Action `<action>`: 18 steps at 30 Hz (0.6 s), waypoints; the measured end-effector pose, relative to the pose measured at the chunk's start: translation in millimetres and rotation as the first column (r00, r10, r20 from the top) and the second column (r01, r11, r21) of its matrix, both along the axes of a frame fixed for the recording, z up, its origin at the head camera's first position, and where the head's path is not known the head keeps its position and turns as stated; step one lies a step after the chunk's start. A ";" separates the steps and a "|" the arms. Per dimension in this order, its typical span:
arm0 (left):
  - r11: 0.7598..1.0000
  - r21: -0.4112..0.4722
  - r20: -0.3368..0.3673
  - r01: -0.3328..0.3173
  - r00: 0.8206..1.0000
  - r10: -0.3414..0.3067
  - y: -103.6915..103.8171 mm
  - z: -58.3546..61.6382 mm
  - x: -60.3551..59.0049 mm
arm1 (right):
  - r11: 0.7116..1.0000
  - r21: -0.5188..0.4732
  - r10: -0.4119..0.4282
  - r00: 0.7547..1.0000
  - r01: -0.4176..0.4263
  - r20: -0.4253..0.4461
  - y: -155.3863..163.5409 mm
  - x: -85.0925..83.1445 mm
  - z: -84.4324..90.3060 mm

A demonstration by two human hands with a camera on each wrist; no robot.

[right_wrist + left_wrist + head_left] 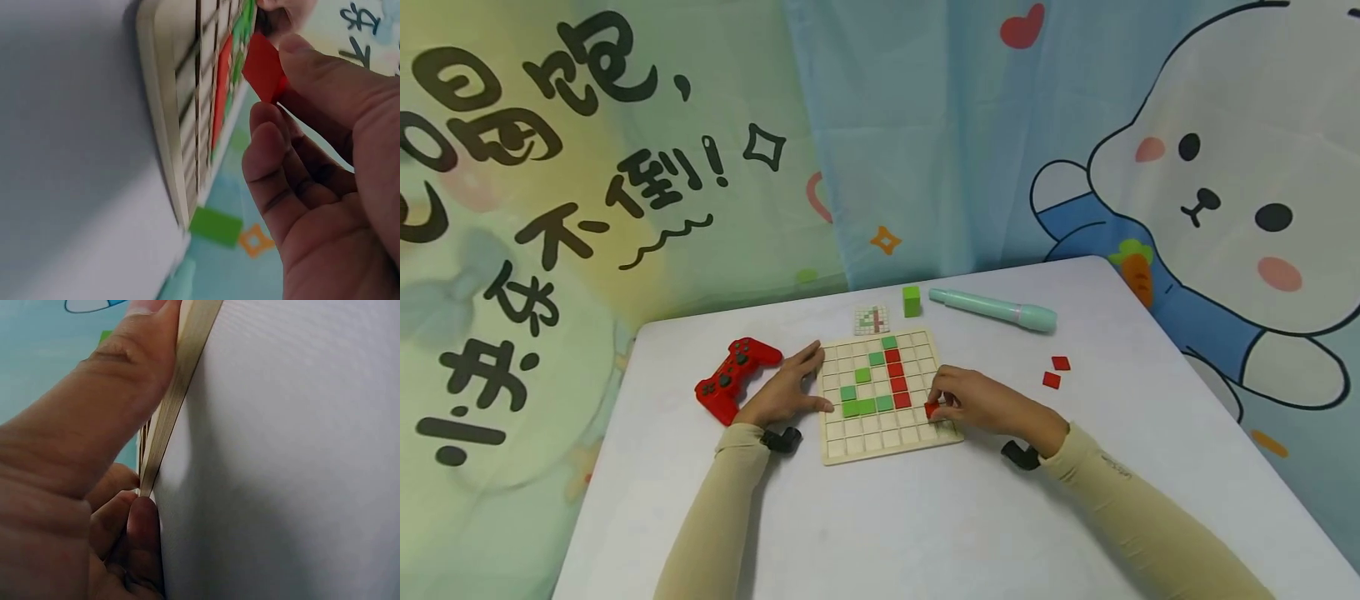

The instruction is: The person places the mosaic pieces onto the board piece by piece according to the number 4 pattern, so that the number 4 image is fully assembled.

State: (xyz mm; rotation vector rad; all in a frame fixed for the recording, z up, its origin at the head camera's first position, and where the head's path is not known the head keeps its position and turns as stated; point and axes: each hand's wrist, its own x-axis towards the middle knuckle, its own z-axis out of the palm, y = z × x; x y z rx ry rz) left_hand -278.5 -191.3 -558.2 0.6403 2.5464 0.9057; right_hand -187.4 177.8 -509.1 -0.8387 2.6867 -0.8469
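Observation:
A wooden grid board lies on the table with green tiles and a column of red tiles in its squares. My left hand rests along the board's left edge, thumb near the middle of that side and fingers by the far corner. In the left wrist view the thumb lies against the board's wooden side. Between thumb and fingers, my right hand pinches a red square tile over the right part of the board. Two loose red tiles lie to the right of it.
A small pattern card and a green block are behind the board. Farther right lies a mint-green tube-shaped object. A red game controller sits beside my left hand. A printed curtain hangs behind the table.

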 end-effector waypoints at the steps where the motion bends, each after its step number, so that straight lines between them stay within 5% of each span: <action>1: 1.000 0.001 0.003 -0.001 1.000 0.001 0.2 0.0 0.1 | 1.000 -0.007 0.011 1.000 -0.011 0.007 -5.9 -2.0 -2.8; 18: 1.000 0.003 0.009 -0.009 1.000 0.009 -1.6 -0.3 -0.6 | 0.995 0.033 0.095 0.993 -0.093 -0.068 -41.1 -11.7 -31.0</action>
